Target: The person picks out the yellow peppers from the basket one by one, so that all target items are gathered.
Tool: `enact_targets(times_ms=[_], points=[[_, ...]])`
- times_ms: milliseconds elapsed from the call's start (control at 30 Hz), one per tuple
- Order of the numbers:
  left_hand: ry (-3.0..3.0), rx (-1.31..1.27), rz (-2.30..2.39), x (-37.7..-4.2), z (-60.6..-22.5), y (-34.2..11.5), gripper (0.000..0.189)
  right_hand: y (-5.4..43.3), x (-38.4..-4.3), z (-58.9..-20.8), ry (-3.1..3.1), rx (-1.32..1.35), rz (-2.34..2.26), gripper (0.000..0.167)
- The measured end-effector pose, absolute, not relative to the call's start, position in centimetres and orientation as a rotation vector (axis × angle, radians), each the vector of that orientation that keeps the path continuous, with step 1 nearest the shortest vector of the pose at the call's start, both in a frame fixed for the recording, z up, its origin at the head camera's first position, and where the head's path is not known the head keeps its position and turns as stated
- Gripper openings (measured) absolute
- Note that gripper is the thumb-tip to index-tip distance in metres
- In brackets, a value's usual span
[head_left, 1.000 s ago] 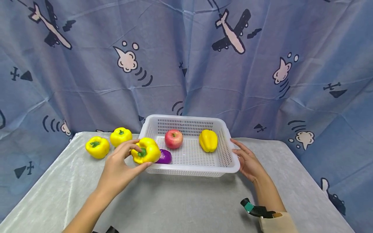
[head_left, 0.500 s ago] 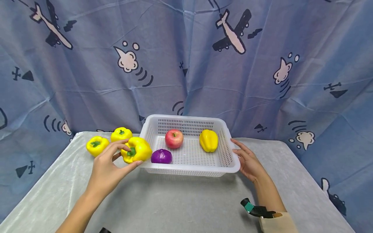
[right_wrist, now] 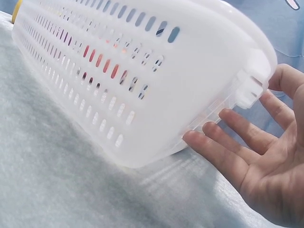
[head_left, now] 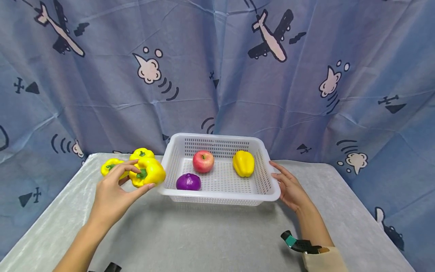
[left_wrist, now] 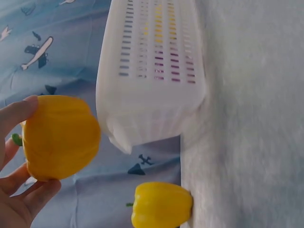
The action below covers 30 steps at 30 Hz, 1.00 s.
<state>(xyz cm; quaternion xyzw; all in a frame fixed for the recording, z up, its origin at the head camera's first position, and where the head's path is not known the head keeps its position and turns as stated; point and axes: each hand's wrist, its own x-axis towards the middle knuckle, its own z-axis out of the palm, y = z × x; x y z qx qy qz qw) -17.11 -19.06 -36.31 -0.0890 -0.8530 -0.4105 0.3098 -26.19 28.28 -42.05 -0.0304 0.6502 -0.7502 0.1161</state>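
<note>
My left hand (head_left: 110,194) pinches a yellow bell pepper (head_left: 151,173) by its sides, thumb below and fingers above, just off the left end of a white plastic basket (head_left: 221,195). In the left wrist view the held pepper (left_wrist: 64,137) hangs beside the basket's end wall, its green stem toward the palm. Inside the basket lie a red apple (head_left: 203,161), a purple onion (head_left: 188,183) and another yellow bell pepper (head_left: 243,163). At the basket's right end, my right hand (head_left: 290,190) touches the wall and rim with extended fingers (right_wrist: 209,145).
Two more yellow bell peppers stand on the table left of the basket, one at the back (head_left: 141,152) and one farther left (head_left: 109,165), partly behind the left hand and held pepper. A grey cloth (head_left: 217,234) covers the table. A blue patterned curtain (head_left: 190,83) hangs behind.
My left hand has carried the bell pepper leftward from over the basket's left end to outside it, uncovering the onion. The right hand stays at the basket's right end.
</note>
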Motion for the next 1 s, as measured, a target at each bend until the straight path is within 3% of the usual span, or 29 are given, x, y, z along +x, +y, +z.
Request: enact_targets(times_ms=[767,1000], points=[[-2.278,-0.195,-1.016,-18.7,-36.9,-22.3,0.04,28.3,-26.2,-41.8,1.906,-0.068,-2.193,0.061],[-2.36,-0.167,-0.973,-19.4,-37.7,-23.0,0.04,28.4,-26.3,-42.1,1.892,-0.116,-2.211,0.054]])
